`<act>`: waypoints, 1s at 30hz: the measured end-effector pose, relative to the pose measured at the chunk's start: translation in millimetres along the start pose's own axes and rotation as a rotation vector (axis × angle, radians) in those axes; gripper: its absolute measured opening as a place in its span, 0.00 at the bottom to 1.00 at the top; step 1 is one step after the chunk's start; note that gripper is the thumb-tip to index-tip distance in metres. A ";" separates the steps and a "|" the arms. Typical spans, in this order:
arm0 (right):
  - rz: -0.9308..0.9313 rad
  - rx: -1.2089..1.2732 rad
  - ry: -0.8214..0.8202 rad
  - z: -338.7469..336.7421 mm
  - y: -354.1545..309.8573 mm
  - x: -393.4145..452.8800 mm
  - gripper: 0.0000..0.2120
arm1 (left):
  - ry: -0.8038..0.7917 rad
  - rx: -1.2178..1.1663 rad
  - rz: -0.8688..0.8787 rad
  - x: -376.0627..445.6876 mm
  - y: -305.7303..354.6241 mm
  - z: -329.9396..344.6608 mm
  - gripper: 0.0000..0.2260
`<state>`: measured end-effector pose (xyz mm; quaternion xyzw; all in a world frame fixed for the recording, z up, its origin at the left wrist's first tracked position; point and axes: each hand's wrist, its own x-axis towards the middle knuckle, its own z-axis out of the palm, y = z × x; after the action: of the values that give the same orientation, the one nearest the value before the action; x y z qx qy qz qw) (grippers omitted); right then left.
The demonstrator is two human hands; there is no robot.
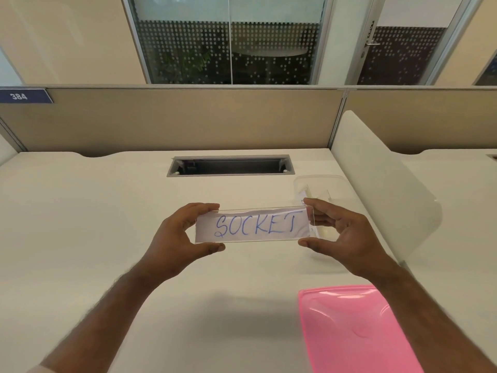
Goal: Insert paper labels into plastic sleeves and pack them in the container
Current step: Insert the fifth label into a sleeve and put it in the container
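Note:
A clear plastic sleeve (310,222) is held up over the desk with a white paper label (252,224) inside it, reading "SOCKET" in blue ink. My left hand (177,238) pinches the sleeve's left end between thumb and fingers. My right hand (341,232) pinches its right end the same way. Behind my right hand a clear plastic container (320,184) stands on the desk, partly hidden, with something transparent inside.
A pink lid (355,329) lies on the white desk (107,224) at the front right. A cable slot (230,166) opens at the desk's back middle. A white divider panel (382,170) stands to the right and a beige partition (188,119) behind.

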<state>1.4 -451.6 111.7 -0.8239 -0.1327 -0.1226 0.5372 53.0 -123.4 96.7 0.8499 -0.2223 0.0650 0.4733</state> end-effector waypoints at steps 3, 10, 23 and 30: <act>0.008 -0.010 0.052 -11.0 6.3 -0.6 0.34 | 0.010 -0.038 -0.052 4.0 -11.9 10.9 0.38; 0.039 -0.090 0.313 -50.9 26.4 -3.6 0.31 | 0.126 0.225 -0.271 1.1 -72.5 64.5 0.29; 0.134 -0.659 0.608 -74.2 56.4 -1.2 0.31 | -0.135 0.657 -0.316 2.4 -118.5 153.0 0.35; 0.177 -0.816 0.613 -59.9 79.2 6.2 0.30 | -0.126 0.676 -0.320 4.2 -122.2 154.5 0.35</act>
<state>31.3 -536.7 69.8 -0.9006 0.1595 -0.3543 0.1949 95.0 -198.1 -80.7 0.9844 -0.0814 0.0074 0.1557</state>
